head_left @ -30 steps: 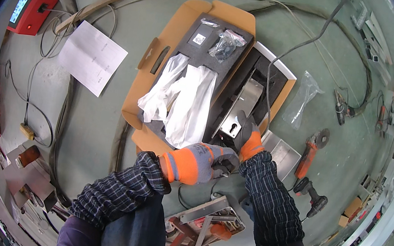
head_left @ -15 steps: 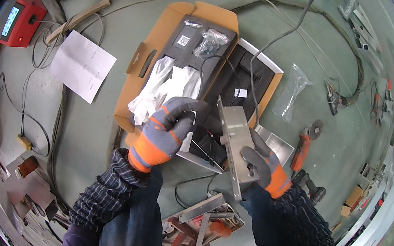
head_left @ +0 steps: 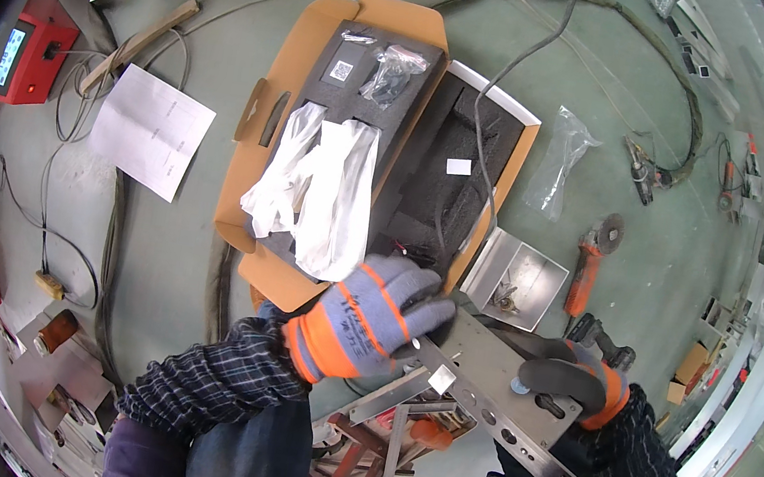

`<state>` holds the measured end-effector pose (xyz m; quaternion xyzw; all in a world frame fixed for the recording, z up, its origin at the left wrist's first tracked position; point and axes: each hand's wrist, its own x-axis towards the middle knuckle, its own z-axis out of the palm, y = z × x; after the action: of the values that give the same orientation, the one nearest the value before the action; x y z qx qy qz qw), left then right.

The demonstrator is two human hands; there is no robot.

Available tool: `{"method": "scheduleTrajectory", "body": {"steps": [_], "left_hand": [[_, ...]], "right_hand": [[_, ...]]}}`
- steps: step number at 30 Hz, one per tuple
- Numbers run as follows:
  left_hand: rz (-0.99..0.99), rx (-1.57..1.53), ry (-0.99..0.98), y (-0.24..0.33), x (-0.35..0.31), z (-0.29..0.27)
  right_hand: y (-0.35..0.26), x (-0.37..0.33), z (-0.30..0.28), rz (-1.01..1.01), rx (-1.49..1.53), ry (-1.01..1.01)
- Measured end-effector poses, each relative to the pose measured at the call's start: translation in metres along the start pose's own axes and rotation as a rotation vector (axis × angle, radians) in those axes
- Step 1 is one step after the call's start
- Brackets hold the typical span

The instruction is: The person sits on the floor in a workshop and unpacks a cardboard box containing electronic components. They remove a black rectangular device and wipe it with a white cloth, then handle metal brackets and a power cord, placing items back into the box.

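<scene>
A metal mortise lock [head_left: 504, 378] with a long, hole-punched faceplate is tilted over my lap. My right hand [head_left: 572, 378], in a grey and orange glove, is closed round its right side, the thumb over the case near the keyhole-shaped opening. My left hand [head_left: 366, 319], gloved the same way, is beside the lock's left end. Its fingers are stretched out and partly spread; whether they touch the lock I cannot tell. Beyond my hands lies an opened cardboard box [head_left: 244, 165] with a grey foam insert [head_left: 319, 93] and white wrapped pieces [head_left: 337, 198].
A box tray with black foam [head_left: 502, 148] adjoins the cardboard box. To the right are an open metal box [head_left: 532, 279], an angle grinder [head_left: 588, 267] and a clear plastic bag [head_left: 558, 166]. Paper [head_left: 151, 130] and a red device [head_left: 40, 54] lie left. A cable [head_left: 524, 58] crosses above the box.
The lock has swung from steeply upright to lying more flat, and has moved nearer and to the right with my right hand. My left hand has moved right and down, its fingers stretching out toward the lock.
</scene>
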<state>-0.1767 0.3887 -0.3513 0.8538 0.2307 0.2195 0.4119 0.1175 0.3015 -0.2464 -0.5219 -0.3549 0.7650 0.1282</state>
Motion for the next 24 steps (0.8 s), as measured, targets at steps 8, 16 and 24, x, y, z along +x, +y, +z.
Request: {"method": "scheduleTrajectory", "body": {"steps": [8,16,24], "left_hand": [[-0.308,-0.817,-0.246,0.006,-0.027,0.040],[-0.541,-0.934,-0.407,0.004,-0.033,0.059],[-0.245,-1.181,-0.862,-0.007,-0.050,0.052]], "right_hand": [[0.037,0.011,0.016,0.041,0.597,0.221],[0.017,0.043,0.039,0.308,0.174,0.400],[0.023,0.080,0.027,0.152,0.426,0.473]]}}
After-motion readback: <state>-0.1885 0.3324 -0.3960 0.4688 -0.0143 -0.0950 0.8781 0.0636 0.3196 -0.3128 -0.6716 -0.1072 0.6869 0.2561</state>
